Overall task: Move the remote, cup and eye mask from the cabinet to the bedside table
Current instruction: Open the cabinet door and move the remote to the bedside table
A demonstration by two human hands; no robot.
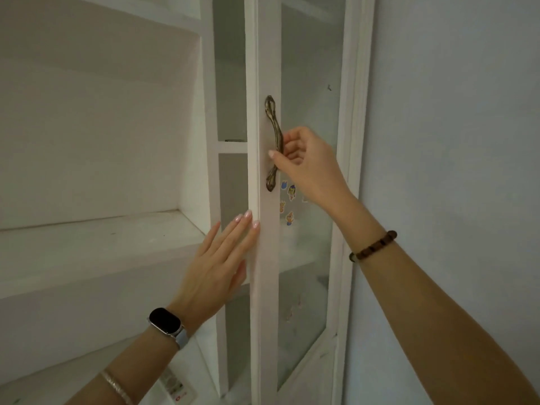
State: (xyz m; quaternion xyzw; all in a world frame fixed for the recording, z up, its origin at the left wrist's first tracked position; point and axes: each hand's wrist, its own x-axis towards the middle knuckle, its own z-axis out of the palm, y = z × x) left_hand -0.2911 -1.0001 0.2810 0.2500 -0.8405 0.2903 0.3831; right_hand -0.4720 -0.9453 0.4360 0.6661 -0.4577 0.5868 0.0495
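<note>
A white cabinet with a glass-paned door (267, 273) fills the view. My right hand (306, 162) is closed around the door's bronze handle (273, 124). My left hand (222, 258) lies flat with fingers spread against the door's left edge. A white remote (175, 388) lies on the lowest shelf at the bottom, partly hidden behind my left forearm. No cup or eye mask is visible.
Open white shelves (96, 241) run to the left of the door. Small cartoon stickers (287, 200) sit on the glass below the handle. A pale blue wall (453, 141) borders the cabinet on the right.
</note>
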